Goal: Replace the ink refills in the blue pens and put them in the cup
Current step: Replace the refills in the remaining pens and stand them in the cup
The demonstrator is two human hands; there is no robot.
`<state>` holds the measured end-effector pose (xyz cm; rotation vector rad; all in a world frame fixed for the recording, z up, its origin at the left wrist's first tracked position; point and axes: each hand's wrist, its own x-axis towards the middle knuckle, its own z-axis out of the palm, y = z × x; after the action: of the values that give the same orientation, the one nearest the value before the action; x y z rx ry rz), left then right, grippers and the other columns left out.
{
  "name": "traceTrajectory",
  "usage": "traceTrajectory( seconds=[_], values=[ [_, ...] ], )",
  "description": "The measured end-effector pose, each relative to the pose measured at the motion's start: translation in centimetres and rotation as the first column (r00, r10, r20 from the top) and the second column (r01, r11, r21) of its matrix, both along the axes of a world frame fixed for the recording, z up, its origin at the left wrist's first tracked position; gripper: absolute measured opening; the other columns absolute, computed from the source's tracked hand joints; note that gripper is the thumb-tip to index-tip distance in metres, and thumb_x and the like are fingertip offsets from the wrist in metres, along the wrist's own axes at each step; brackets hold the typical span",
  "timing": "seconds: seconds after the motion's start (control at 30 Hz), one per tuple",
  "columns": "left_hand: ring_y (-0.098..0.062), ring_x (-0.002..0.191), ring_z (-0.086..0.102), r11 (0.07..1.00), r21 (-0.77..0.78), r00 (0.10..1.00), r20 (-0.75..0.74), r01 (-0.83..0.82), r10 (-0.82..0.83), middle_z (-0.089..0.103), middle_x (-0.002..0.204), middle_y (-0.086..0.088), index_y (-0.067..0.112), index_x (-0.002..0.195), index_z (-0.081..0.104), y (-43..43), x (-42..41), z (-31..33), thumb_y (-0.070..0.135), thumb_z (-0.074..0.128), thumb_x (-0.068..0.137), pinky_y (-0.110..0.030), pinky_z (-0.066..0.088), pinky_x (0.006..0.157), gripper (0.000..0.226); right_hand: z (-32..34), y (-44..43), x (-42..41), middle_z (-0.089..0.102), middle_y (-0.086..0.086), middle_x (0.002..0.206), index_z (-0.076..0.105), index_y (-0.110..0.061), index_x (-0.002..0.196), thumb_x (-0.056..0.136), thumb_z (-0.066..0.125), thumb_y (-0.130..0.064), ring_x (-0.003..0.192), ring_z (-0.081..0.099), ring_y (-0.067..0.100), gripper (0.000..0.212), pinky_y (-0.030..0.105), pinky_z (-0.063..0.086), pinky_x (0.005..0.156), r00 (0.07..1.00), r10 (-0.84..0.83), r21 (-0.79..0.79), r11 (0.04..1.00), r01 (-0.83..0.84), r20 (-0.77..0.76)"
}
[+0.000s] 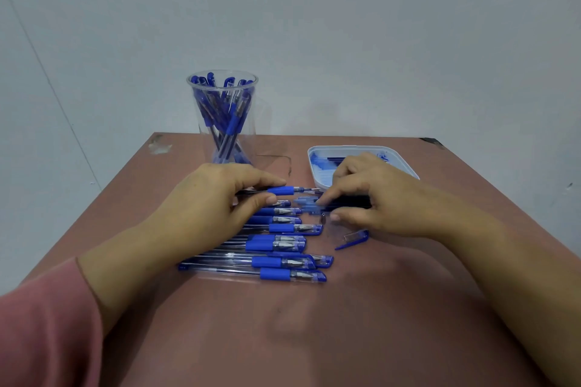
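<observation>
Counter [314,339] of reddish-brown board fills the near half of the view, set against a pale wall. Two hands work over its middle, and the left arm wears one pink sleeve [47,324].

The left hand [204,201] pinches one uncapped pen [284,190] between thumb and forefinger at its blue grip, tip pointing right. The right hand [377,198] has its fingers curled, thumb and fingers closed on a small bundle of dark refills [342,203] just right of that tip. Their number cannot be told.

One clear cup [248,138] stands upright at the far left of the counter, holding a crowd of blue pens [231,122], too crossed over one another to count. One white tray [312,170] sits far right, partly behind the right hand, with blue and dark pieces inside.

Near the hands, a row of capped pens [276,245] lies side by side, caps to the right. About nine show, some partly under the left hand. One loose cap [353,238] lies just right of the row.
</observation>
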<state>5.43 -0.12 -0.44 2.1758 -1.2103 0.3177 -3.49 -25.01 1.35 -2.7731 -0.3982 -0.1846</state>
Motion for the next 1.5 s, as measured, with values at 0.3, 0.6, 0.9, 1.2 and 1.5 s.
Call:
traceTrajectory(
  seconds=[0.3, 0.6, 0.9, 1.2, 1.5],
  values=[
    [0.007, 0.089, 0.061, 1.0, 0.018, 1.0, -0.006, -0.004, 0.004, 0.066, 0.093, 0.029, 0.04, 0.114, 0.068, -0.1, 0.1, -0.1, 0.044, 0.058, 0.086, -0.022, 0.053, 0.074, 0.03, -0.6, 1.1, 0.8, 0.057, -0.02, 0.084, 0.073, -0.033, 0.096, 0.085, 0.07, -0.031, 0.089, 0.046, 0.0, 0.011, 0.017, 0.037, 0.08, 0.999, 0.005, -0.034, 0.999, -0.003, 0.046],
    [0.0, 0.081, 0.062, 1.0, -0.008, 0.999, 0.044, -0.021, 0.022, 0.06, 0.087, 0.032, 0.037, 0.113, 0.069, 0.3, 0.5, -0.3, 0.035, 0.064, 0.087, -0.017, 0.05, 0.069, 0.027, 0.1, 1.3, 0.0, 0.069, -0.022, 0.088, 0.066, -0.037, 0.082, 0.082, 0.074, -0.019, 0.086, 0.065, -0.001, 0.02, 0.008, 0.044, 0.078, 0.977, -0.075, 0.383, 0.924, -0.007, 0.198],
    [0.003, 0.088, 0.062, 1.0, -0.027, 1.0, 0.014, 0.013, -0.012, 0.067, 0.093, 0.026, 0.035, 0.113, 0.069, -0.2, -0.1, -0.4, 0.036, 0.063, 0.087, -0.02, 0.053, 0.074, 0.027, -0.9, 2.8, 0.2, 0.07, -0.022, 0.087, 0.066, -0.038, 0.084, 0.079, 0.077, -0.015, 0.085, 0.066, -0.002, 0.026, 0.012, 0.048, 0.08, 0.967, -0.04, 0.451, 0.889, -0.08, 0.251],
    [0.003, 0.085, 0.062, 0.999, -0.036, 0.998, 0.052, 0.034, -0.032, 0.064, 0.091, 0.029, 0.036, 0.113, 0.069, -0.2, -0.4, -0.3, 0.048, 0.054, 0.084, -0.024, 0.054, 0.073, 0.034, -1.1, 2.9, 0.3, 0.07, -0.02, 0.088, 0.072, -0.028, 0.103, 0.084, 0.067, -0.037, 0.087, 0.065, -0.001, 0.021, 0.016, 0.05, 0.077, 0.973, -0.023, 0.313, 0.948, -0.052, 0.23],
    [0.001, 0.085, 0.062, 0.999, -0.02, 0.997, 0.075, 0.033, -0.032, 0.063, 0.09, 0.029, 0.035, 0.113, 0.069, -0.2, -0.4, -0.2, 0.051, 0.05, 0.083, -0.025, 0.055, 0.073, 0.039, -1.4, 2.1, 0.9, 0.067, -0.011, 0.08, 0.072, -0.017, 0.097, 0.086, 0.066, -0.029, 0.078, 0.062, 0.006, 0.017, 0.023, 0.049, 0.069, 0.922, 0.035, 0.169, 0.98, -0.108, 0.386]
  ],
)
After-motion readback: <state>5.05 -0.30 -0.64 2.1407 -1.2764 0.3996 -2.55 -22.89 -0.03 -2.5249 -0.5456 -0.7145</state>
